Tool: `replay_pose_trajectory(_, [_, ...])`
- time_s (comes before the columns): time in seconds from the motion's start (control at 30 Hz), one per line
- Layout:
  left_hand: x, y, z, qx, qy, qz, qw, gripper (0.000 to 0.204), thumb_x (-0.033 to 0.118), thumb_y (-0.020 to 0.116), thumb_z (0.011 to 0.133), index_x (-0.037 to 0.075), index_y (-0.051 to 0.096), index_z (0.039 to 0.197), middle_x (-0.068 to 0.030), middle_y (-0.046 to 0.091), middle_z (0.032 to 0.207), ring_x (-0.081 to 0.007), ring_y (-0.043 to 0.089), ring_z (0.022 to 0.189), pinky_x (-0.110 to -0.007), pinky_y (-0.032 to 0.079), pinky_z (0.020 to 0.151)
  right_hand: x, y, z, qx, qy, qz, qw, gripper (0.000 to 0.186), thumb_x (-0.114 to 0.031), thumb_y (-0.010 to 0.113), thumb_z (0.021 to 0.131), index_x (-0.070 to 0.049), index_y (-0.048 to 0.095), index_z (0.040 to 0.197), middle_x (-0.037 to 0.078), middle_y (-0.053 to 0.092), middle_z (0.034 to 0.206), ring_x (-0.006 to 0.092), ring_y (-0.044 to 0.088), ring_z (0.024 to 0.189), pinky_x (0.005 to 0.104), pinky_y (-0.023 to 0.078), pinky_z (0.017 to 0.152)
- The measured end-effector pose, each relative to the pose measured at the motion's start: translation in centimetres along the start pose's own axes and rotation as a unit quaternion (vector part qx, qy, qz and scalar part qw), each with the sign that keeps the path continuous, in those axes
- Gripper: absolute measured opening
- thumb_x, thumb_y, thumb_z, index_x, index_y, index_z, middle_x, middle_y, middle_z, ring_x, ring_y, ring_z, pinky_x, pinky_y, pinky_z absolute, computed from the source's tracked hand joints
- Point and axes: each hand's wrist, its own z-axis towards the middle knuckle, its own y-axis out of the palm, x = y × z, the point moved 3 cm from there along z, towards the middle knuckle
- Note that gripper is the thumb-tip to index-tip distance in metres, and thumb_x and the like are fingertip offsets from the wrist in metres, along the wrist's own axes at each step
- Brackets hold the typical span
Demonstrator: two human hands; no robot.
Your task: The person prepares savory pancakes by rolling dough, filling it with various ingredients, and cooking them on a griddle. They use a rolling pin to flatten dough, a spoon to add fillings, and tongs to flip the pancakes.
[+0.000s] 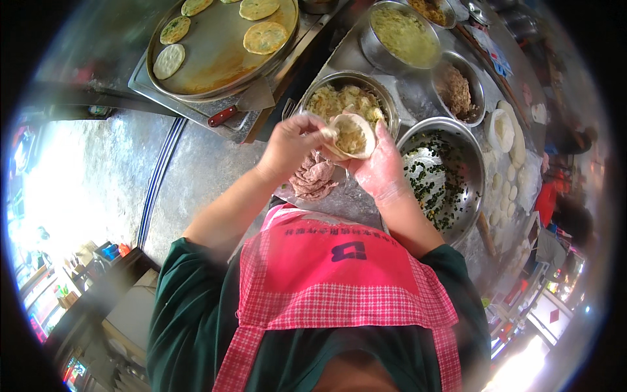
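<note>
Just above the centre of the frame, we have the round dough cup [369, 137] held between both hands: the left hand [289, 145] pinches its left edge with fingertips drawn together, and the right hand [383, 166], half curled, cradles its right side. Its hollow faces up, soft floury walls around moist pale filling [351, 139], with no clear long axis, overlapping a smooth steel bowl [393, 111].
</note>
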Motion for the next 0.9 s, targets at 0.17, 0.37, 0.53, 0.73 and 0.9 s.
replay_pose_trajectory(0.17, [1.7, 0.1, -1.3, 0.024, 0.391, 0.434, 0.811, 0.033, -0.005, 0.074, 0.072, 0.008, 0.07, 0.103, -0.0071, 0.066, 0.097, -0.0202, 0.063, 0.082, -0.03, 0.054, 0.072, 1.7, -0.3, 0.7, 0.073, 0.024, -0.071, 0.994, 0.06, -0.049, 0.034, 0.104, -0.002, 0.046, 0.139, 0.015, 0.054, 0.136, 0.0303, 0.054, 0.122, 0.0475, 0.045, 0.105])
replay_pose_trajectory(0.37, [1.6, -2.6, -1.2, -0.008, 0.061, 0.039, 0.997, 0.017, 0.0, 0.067, 0.088, 0.002, 0.066, 0.105, -0.004, 0.068, 0.09, -0.013, 0.064, 0.081, -0.028, 0.054, 0.075, 1.2, 2.0, 1.4, -0.02, -0.024, -0.074, 0.997, 0.051, -0.037, 0.043, 0.104, -0.001, 0.047, 0.14, 0.015, 0.055, 0.136, 0.0269, 0.054, 0.123, 0.0436, 0.042, 0.106])
replay_pose_trajectory(0.53, [1.5, -3.7, -1.4, 0.021, 0.165, 0.253, 0.953, 0.008, 0.0, 0.071, 0.084, 0.006, 0.07, 0.09, -0.004, 0.067, 0.095, -0.0147, 0.062, 0.094, -0.028, 0.052, 0.079, 3.4, 2.2, 2.0, 0.013, -0.013, -0.105, 0.994, 0.043, -0.023, 0.052, 0.102, -0.001, 0.048, 0.139, 0.013, 0.058, 0.129, 0.0231, 0.059, 0.114, 0.039, 0.05, 0.098])
replay_pose_trajectory(0.73, [2.8, -4.6, -2.3, -0.022, 0.362, 0.406, 0.839, 0.027, -0.004, 0.071, 0.072, 0.009, 0.071, 0.096, -0.0071, 0.067, 0.094, -0.0229, 0.062, 0.089, -0.031, 0.052, 0.078, 5.9, 2.1, 2.7, 0.076, -0.04, -0.177, 0.98, 0.036, -0.014, 0.053, 0.1, -0.001, 0.054, 0.133, 0.008, 0.064, 0.114, 0.0169, 0.064, 0.099, 0.0309, 0.053, 0.087])
replay_pose_trajectory(0.9, [2.1, -5.1, -1.8, -0.026, 0.113, 0.077, 0.99, 0.019, -0.002, 0.07, 0.085, 0.003, 0.068, 0.103, -0.0031, 0.069, 0.094, -0.0145, 0.064, 0.084, -0.028, 0.054, 0.077, 4.4, 4.0, 1.1, -0.046, -0.065, -0.157, 0.984, 0.045, -0.031, 0.051, 0.103, -0.001, 0.05, 0.136, 0.01, 0.06, 0.127, 0.02, 0.06, 0.112, 0.035, 0.048, 0.098])
